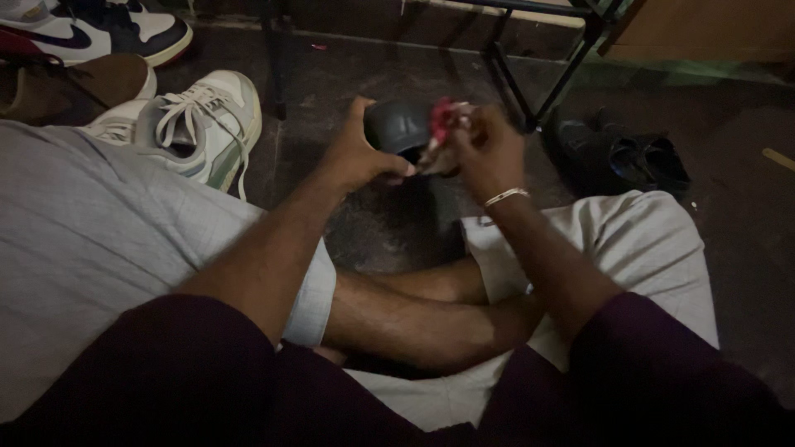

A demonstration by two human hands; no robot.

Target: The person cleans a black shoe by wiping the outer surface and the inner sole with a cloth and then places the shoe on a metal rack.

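Observation:
I sit cross-legged on a dark floor. My left hand [358, 153] grips a dark, rounded shoe [397, 126] held up in front of me, thumb over its top. My right hand [484, 149], a thin bracelet on its wrist, is closed on a small red and white thing [443, 120], perhaps a brush or cloth, pressed against the shoe's right side. The dim light hides what exactly that small thing is.
A white and grey laced sneaker [203, 124] lies at the left, more sneakers [99, 29] behind it. A pair of dark sandals [621, 157] sits at the right. Black metal furniture legs [513, 74] stand just beyond my hands.

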